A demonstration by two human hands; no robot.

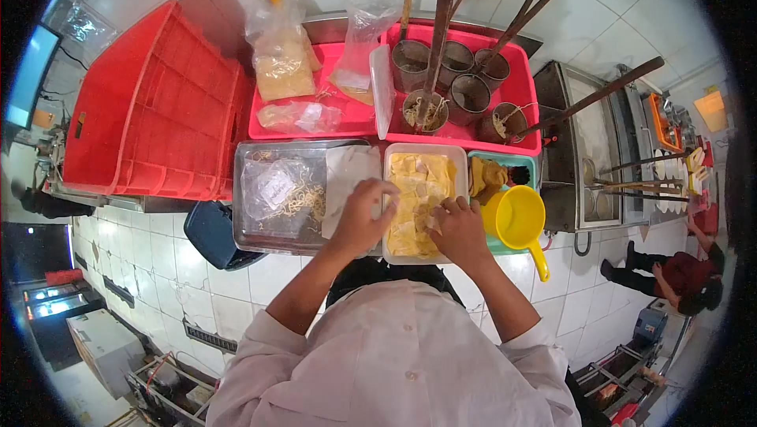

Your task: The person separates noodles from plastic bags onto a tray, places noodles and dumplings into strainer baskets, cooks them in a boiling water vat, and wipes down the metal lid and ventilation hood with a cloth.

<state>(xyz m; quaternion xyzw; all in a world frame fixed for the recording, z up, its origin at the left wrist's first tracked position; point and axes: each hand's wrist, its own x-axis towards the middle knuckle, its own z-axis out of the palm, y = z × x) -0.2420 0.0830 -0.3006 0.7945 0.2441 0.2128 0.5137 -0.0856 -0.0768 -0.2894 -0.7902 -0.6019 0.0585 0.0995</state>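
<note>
A white rectangular tub [386, 253] in front of me holds rows of folded yellow wontons [420, 182]. My left hand [364, 214] is over the tub's left edge. Its index finger and thumb are apart, with nothing visible between them. On the right side of the tub, my right hand [459, 230] has its fingers curled down and closed on a wonton among the others. A white sheet [347, 171] lies just beyond my left hand, over the right part of a metal tray [251, 238].
Loose noodles and a plastic bag [272, 186] lie in the metal tray. A yellow dipper [520, 216] rests on a green tray [528, 160]. Behind, a pink tray [323, 131] holds long-handled strainers [471, 94]. A red crate [150, 111] stands left; a person [686, 277] is far right.
</note>
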